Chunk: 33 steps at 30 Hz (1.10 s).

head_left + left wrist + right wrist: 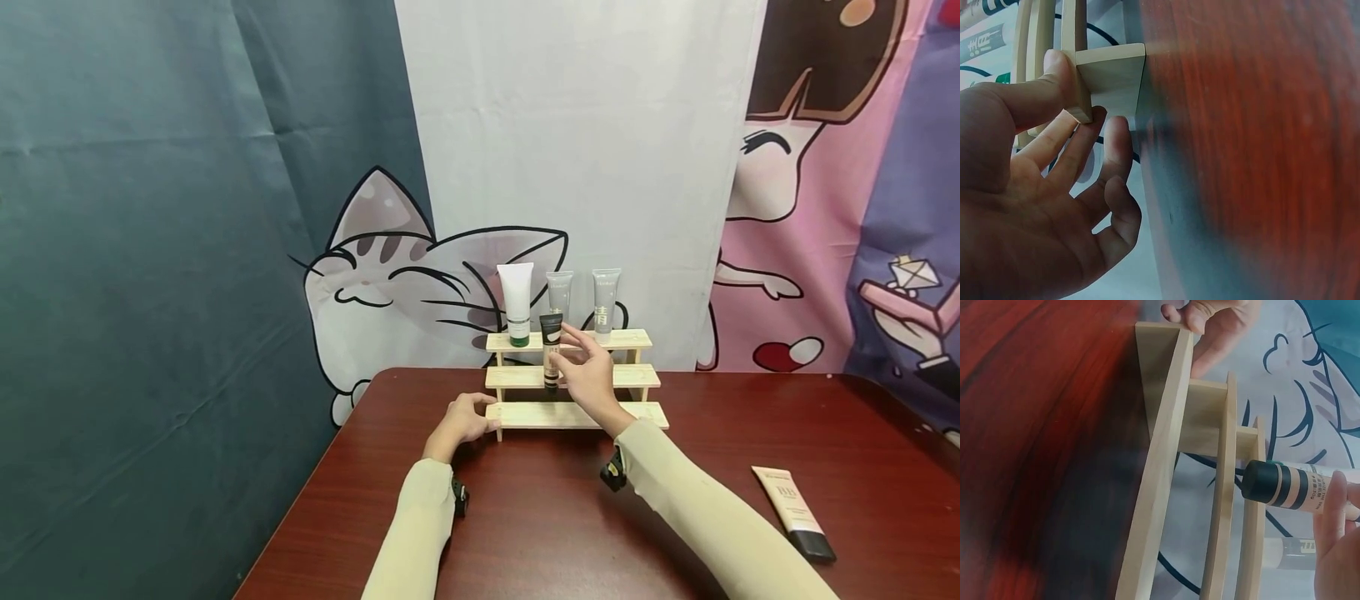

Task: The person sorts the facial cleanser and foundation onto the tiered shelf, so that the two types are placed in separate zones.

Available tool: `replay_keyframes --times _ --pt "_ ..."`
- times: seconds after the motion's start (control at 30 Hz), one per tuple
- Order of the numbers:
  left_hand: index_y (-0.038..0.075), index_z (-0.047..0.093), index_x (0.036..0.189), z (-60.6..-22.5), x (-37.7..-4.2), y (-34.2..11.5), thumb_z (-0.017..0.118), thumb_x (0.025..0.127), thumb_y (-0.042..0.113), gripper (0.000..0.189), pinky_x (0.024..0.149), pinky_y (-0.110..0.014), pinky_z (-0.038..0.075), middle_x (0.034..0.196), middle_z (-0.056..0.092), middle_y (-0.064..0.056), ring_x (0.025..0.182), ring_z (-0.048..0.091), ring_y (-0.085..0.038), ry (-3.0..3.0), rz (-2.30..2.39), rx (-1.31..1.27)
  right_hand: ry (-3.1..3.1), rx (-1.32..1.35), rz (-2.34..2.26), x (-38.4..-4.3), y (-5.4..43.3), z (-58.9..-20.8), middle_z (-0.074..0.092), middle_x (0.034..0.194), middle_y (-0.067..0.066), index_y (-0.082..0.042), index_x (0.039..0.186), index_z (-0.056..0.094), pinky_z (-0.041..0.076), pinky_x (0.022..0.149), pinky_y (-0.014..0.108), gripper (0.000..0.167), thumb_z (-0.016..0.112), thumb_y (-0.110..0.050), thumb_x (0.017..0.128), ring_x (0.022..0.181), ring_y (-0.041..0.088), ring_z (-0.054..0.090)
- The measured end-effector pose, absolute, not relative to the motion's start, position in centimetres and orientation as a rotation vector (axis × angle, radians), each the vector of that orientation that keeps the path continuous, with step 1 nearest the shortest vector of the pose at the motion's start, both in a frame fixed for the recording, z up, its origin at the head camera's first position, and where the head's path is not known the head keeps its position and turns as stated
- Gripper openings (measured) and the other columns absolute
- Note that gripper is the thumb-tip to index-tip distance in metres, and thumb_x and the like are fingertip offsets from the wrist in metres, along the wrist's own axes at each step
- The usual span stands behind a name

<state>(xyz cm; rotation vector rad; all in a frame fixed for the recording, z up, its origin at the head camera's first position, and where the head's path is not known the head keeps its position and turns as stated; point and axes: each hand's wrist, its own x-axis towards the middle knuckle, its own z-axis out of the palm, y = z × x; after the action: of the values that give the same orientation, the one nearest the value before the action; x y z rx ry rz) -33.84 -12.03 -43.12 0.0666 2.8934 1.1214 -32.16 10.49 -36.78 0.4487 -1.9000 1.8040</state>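
Observation:
My left hand [467, 419] pinches the left end of the lowest shelf of a three-tier wooden display stand [540, 415]; in the left wrist view the thumb lies on one face of the board and fingers touch beneath. My right hand [588, 371] holds a small beige cosmetic tube [1305, 490] with black bands, its black cap pointing down. The tube is upright at the middle shelf [1219, 544]; I cannot tell whether the cap touches the board. On the top shelf stand a white tube [516, 300] with a green cap and two grey tubes [605, 300], one partly hidden.
A pale pink BB cream tube [786, 500] with a black cap lies on the red-brown table [547, 525] at the right. Behind the table hangs a printed cloth [585, 150] with cartoon figures, close to the stand's back.

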Motion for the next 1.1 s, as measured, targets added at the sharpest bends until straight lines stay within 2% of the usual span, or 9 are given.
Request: replay_keyframes --times 0.2,0.33,0.47,0.7,1.1 --pt "0.021 0.070 0.123 -43.1 -33.7 -12.0 0.081 0.083 0.021 0.041 0.091 -0.047 0.047 0.135 0.056 -0.019 0.126 0.047 -0.038 2.900 1.117 0.085 -1.866 0.430 1.795 -32.4 10.0 -36.6 0.060 0.119 0.030 0.006 0.136 0.055 0.055 0.062 0.055 0.053 0.068 0.012 0.086 0.098 0.046 0.064" --pt "0.020 0.070 0.123 -43.1 -33.7 -12.1 0.082 0.083 0.021 0.041 0.090 -0.047 0.047 0.135 0.056 -0.019 0.125 0.048 -0.038 2.898 1.118 0.091 -1.840 0.421 1.830 -34.3 10.1 -38.1 0.060 0.121 0.029 0.002 0.138 0.055 0.054 0.061 0.056 0.055 0.070 0.011 0.085 0.100 0.044 0.064" --pt "0.021 0.070 0.122 -43.1 -33.7 -12.1 0.082 0.083 0.022 0.041 0.091 -0.047 0.047 0.135 0.057 -0.019 0.125 0.047 -0.038 2.898 1.121 0.085 -1.824 0.420 1.851 -35.8 10.1 -39.1 0.060 0.121 0.026 -0.003 0.139 0.056 0.056 0.060 0.052 0.056 0.071 0.009 0.086 0.100 0.040 0.064" --pt "0.021 0.070 0.124 -43.0 -33.7 -12.2 0.081 0.084 0.022 0.041 0.093 -0.049 0.046 0.137 0.054 -0.020 0.129 0.044 -0.041 2.889 1.136 0.088 -1.818 0.405 1.836 -36.2 9.6 -39.1 0.062 0.118 0.021 -0.005 0.135 0.060 0.057 0.057 0.043 0.053 0.072 0.008 0.085 0.097 0.031 0.066" --pt "0.020 0.070 0.123 -43.1 -33.9 -12.1 0.081 0.084 0.022 0.041 0.095 -0.047 0.046 0.135 0.057 -0.019 0.126 0.048 -0.037 2.910 1.132 0.110 -1.881 0.374 1.838 -36.7 9.4 -39.2 0.062 0.123 0.018 -0.004 0.135 0.060 0.058 0.059 0.039 0.049 0.072 0.003 0.088 0.106 0.033 0.065"
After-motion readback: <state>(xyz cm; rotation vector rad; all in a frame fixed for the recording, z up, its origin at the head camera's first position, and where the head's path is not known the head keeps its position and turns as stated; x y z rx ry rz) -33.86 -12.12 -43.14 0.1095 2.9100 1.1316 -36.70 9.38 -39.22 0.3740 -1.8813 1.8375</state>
